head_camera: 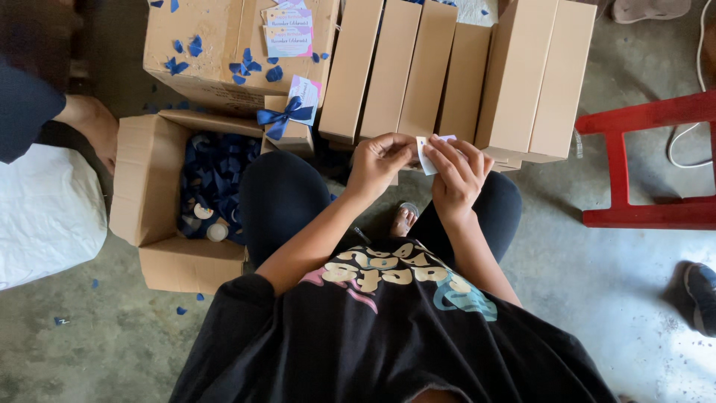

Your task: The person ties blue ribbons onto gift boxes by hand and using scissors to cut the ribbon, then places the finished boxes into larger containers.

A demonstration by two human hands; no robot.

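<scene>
**Kid:** Between the two hands, up by the knees, what is that little white thing?

**Helper:** It looks like a small white paper card [426,155]. The left hand [379,160] pinches its left edge with the fingertips. The right hand [459,173] holds the right side, with fingers curled over the front. Both hands are closed on it.

**Kid:** Is it heavy?

**Helper:** I think it is very light, like a tag. It would bend easily and could crease if squeezed hard. It could tear too.

**Kid:** Where should you hold it?

**Helper:** By the edges, gently, with fingertips, the way both hands do. I would keep thumbs off the middle so it stays flat and clean.

**Kid:** What is behind it?

**Helper:** A row of plain brown cardboard boxes [406,71] stands on end, just past the hands. One small brown box [292,127] to the left has a dark blue ribbon bow [277,118] and a pale card [304,99] tied on it.

**Kid:** And that big open box?

**Helper:** The open carton [153,186] on the left holds dark blue ribbon pieces [216,179]. Blue scraps lie on the bigger closed carton [201,52] above it.

**Kid:** What is the red thing?

**Helper:** A red stool [641,160] stands on the grey floor, well apart from the hands.
</scene>
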